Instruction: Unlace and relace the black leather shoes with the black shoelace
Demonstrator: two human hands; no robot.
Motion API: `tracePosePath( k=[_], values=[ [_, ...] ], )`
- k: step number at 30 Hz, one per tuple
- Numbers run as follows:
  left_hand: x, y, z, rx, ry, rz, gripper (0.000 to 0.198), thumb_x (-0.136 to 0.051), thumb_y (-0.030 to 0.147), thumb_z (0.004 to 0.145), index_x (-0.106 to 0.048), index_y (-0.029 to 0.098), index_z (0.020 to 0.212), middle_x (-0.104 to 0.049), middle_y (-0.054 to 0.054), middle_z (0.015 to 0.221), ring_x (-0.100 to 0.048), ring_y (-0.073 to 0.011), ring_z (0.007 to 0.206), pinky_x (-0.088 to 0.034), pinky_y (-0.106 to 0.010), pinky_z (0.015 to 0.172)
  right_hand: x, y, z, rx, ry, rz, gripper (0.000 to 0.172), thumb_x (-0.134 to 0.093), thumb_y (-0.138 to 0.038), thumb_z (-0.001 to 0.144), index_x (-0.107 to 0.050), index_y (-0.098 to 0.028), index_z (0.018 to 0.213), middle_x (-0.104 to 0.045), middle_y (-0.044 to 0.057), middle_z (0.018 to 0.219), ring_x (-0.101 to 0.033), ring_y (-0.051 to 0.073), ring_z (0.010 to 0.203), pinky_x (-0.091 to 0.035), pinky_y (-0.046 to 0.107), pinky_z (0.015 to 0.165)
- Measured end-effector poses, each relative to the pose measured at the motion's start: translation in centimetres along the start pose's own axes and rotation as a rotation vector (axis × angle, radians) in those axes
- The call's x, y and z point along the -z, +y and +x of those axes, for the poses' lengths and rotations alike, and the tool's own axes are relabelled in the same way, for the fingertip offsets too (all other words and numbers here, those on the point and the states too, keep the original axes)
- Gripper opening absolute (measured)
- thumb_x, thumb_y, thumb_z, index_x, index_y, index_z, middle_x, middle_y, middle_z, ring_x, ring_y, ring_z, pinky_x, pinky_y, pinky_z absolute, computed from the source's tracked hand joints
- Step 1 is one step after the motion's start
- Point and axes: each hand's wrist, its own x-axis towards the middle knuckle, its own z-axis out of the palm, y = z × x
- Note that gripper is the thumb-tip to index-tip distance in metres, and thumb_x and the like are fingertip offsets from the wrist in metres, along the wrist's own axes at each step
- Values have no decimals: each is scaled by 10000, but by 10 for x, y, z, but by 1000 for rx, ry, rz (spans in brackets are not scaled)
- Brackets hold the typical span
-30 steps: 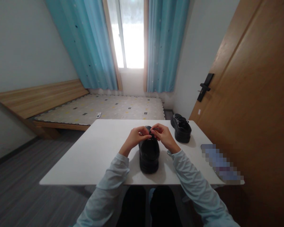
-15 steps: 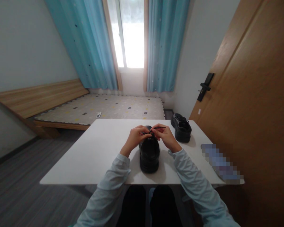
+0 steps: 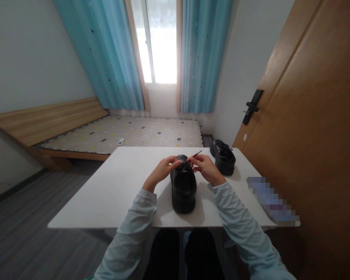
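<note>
A black lace-up shoe (image 3: 184, 196) stands upright on the white table, its heel towards me and its toe pointing away. My left hand (image 3: 162, 169) is at the shoe's left side, with thumb and fingers closed at the edge of the lacing; what exactly lies between them is partly hidden. Over the right side of the lacing, my right hand (image 3: 206, 168) pinches a black shoelace (image 3: 198, 153), whose end sticks up past the fingers. The shoe's opening is visible between my wrists.
A second black shoe (image 3: 224, 157) sits at the table's far right. A blurred bluish item (image 3: 272, 200) lies along the right edge of the white table (image 3: 105, 198). Behind are a bed (image 3: 140, 134) with a small white device (image 3: 121, 141), and a wooden door (image 3: 309, 116) on the right.
My hands have parted slightly over the lacing, the left moving left, the right a little right. The lace end in my right hand now tilts upward, and more of the lacing shows.
</note>
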Motion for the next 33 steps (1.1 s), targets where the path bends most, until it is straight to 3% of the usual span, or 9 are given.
tracePosePath(
  k=[3,8,15,19,24,33],
  values=[
    [0,-2,0,50,4,-123,409,-547,532,815,-552,154,661,-550,2,660,-526,-137,676,-470,-269,667,1,0,1,-41,-2,45,392,-795,-478,589,-676,-134,732,-566,-2,626,-496,87,579,-358,190,465],
    [-12,0,1,47,155,-431,457,-512,584,831,-598,143,749,-625,-41,788,-597,-153,785,-503,-296,757,2,2,2,-69,-17,68,388,-797,-478,590,-658,-138,714,-557,-7,627,-484,86,590,-345,192,482],
    [-28,11,0,25,149,-756,490,-561,651,770,-507,166,725,-632,-31,752,-651,-158,777,-530,-331,792,1,5,2,-91,-7,118,374,-791,-472,605,-652,-147,728,-556,-13,637,-476,87,592,-325,199,490],
    [-26,14,0,52,204,-846,492,-588,646,752,-444,177,711,-578,9,692,-614,-114,653,-545,-311,725,0,5,2,-86,-7,118,385,-785,-488,608,-631,-144,688,-542,-13,625,-455,82,579,-291,190,466],
    [-23,9,2,35,255,-850,455,-542,604,817,-411,187,691,-462,59,597,-452,-54,488,-511,-250,598,0,4,1,-93,-14,138,374,-775,-476,626,-605,-146,675,-623,25,721,-479,93,601,-306,202,470],
    [-14,2,1,95,288,-859,453,-545,567,839,-404,171,667,-396,76,525,-341,-39,432,-408,-192,488,9,6,2,-186,-26,217,340,-772,-401,665,-541,-154,624,-614,8,621,-542,108,596,-411,220,519]
  ],
)
